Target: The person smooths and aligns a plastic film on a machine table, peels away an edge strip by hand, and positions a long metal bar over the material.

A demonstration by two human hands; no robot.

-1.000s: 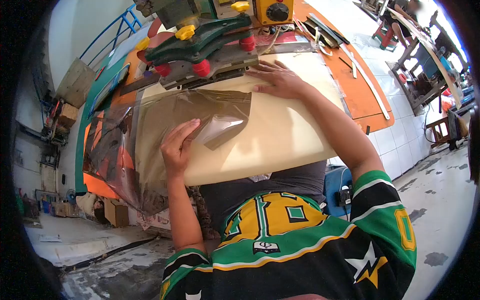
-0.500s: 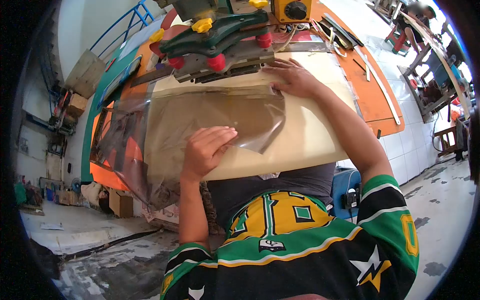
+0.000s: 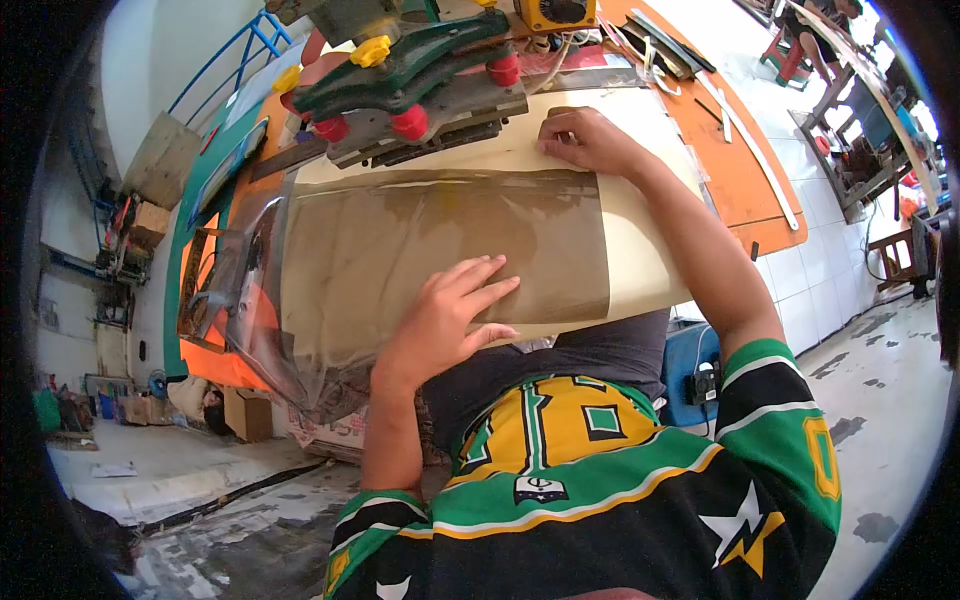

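Left grip [image 3: 452, 312] on film [image 3: 540, 235], press [image 3: 400, 85] beyond

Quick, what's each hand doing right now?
Left hand: open, fingers spread on the tinted film, grasping nothing visible.
Right hand: fingers loosely curled over the pale sheet; whether it holds anything can't be told.

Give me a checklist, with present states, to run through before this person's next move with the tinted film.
1. Tinted film unfolded over the cream sheet: ok.
2. Film's far left part smooth: not ok, wrinkled.
3. Left hand on the film, fingers spread: ok.
4. Right hand off the film: ok, fingers curled, beyond its far edge.
5. Right hand out from under the green machine frame: ok, though nearby.
6. Machine switched off: cannot tell.
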